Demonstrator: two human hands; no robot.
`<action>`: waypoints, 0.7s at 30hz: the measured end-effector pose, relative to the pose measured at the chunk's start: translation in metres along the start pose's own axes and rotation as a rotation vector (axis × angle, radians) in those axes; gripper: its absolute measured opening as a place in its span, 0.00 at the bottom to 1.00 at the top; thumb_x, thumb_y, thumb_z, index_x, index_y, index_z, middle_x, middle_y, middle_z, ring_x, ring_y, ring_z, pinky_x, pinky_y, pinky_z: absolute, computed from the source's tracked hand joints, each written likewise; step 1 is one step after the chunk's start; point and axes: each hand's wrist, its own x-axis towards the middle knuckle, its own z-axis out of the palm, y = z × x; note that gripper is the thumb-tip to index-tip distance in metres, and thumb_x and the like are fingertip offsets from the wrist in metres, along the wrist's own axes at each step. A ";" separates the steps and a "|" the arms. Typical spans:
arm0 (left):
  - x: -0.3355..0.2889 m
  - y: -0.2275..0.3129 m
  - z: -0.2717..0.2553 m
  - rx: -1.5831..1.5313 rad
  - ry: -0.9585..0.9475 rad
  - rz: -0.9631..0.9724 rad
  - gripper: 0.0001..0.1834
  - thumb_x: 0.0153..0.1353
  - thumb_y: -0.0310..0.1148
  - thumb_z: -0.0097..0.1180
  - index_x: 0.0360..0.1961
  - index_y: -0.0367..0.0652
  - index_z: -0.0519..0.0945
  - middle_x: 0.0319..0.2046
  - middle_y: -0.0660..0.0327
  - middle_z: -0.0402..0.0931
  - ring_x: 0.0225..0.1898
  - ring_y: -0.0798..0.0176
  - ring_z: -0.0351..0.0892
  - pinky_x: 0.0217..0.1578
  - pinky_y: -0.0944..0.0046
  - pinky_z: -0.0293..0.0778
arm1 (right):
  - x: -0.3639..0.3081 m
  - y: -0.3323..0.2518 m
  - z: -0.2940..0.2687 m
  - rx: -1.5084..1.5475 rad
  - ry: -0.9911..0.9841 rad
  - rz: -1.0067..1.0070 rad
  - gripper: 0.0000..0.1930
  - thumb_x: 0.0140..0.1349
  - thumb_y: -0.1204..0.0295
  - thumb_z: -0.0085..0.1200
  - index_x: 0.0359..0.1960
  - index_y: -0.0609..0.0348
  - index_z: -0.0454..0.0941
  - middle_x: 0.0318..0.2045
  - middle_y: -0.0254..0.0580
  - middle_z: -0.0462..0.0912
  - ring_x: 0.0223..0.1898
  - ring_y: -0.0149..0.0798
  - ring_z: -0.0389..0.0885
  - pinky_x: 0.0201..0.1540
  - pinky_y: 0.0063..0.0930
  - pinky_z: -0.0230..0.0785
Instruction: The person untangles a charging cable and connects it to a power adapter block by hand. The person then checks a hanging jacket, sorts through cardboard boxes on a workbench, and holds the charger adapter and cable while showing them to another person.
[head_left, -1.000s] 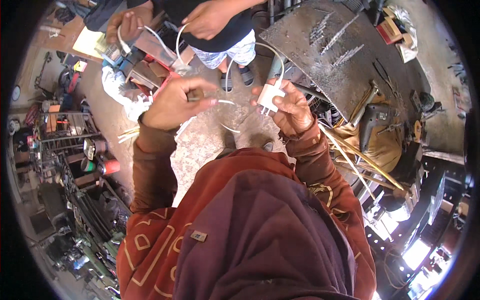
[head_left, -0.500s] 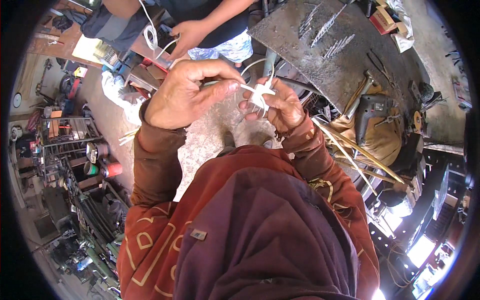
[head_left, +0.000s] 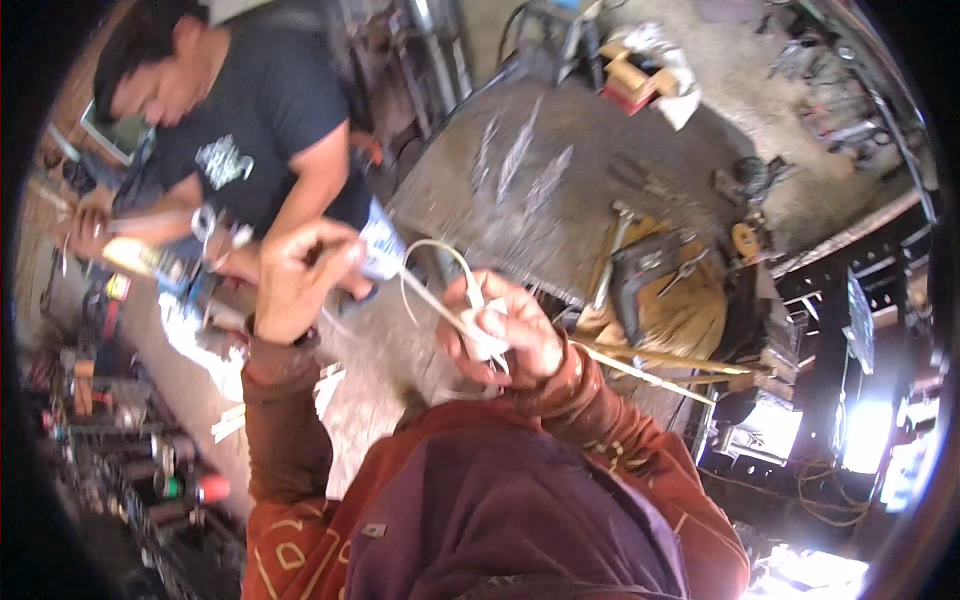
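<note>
In my right hand (head_left: 515,335) the fingers are wrapped round a small white plug (head_left: 485,342), with thin prongs showing below it. A thin white cord (head_left: 440,243) arches up from this hand in a loop. Another straight white length slants from the plug toward my left hand (head_left: 298,280). That hand is raised to the left, thumb and forefinger brought together in a pinch. Against the pale patterned shorts behind, I cannot make out whether the cord reaches its fingertips.
Across from me on the left, a person (head_left: 250,130) in a dark shirt handles white coiled cord. A dark metal table (head_left: 440,190) holds rods, a hammer (head_left: 612,255) and a power drill (head_left: 640,285) on tan cloth. Wooden sticks (head_left: 650,365) lie right; cluttered racks stand left.
My left hand has moved left, away from the plug, and the right hand keeps hold of it. The view has shifted, bringing more of the other person in.
</note>
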 end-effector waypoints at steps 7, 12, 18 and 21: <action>0.042 -0.067 0.021 -0.131 -0.234 -0.019 0.07 0.52 0.21 0.65 0.33 0.36 0.82 0.23 0.70 0.77 0.22 0.82 0.66 0.22 0.79 0.60 | -0.034 -0.078 0.021 0.069 -0.090 -0.458 0.22 0.53 0.78 0.54 0.50 0.69 0.63 0.17 0.40 0.70 0.10 0.23 0.60 0.08 0.18 0.51; 0.078 -0.117 0.017 -0.218 -0.130 -0.050 0.03 0.55 0.21 0.63 0.32 0.36 0.82 0.23 0.69 0.78 0.23 0.81 0.69 0.23 0.77 0.62 | -0.088 -0.155 0.026 -0.154 -0.051 -0.999 0.21 0.64 0.72 0.48 0.56 0.64 0.59 0.26 0.36 0.70 0.14 0.22 0.63 0.09 0.15 0.56; 0.125 -0.178 -0.010 -0.245 0.013 -0.048 0.03 0.57 0.23 0.61 0.32 0.36 0.82 0.22 0.73 0.75 0.24 0.82 0.67 0.23 0.77 0.61 | -0.149 -0.214 0.049 -0.325 0.051 -1.197 0.06 0.69 0.75 0.41 0.42 0.67 0.64 0.27 0.36 0.65 0.16 0.22 0.56 0.13 0.16 0.51; 0.156 -0.203 -0.031 -0.239 0.125 -0.027 0.03 0.58 0.25 0.61 0.33 0.39 0.83 0.21 0.73 0.74 0.21 0.82 0.65 0.21 0.77 0.60 | -0.179 -0.223 0.063 -0.339 0.247 -1.338 0.05 0.69 0.75 0.42 0.39 0.65 0.64 0.24 0.35 0.64 0.16 0.23 0.56 0.14 0.16 0.52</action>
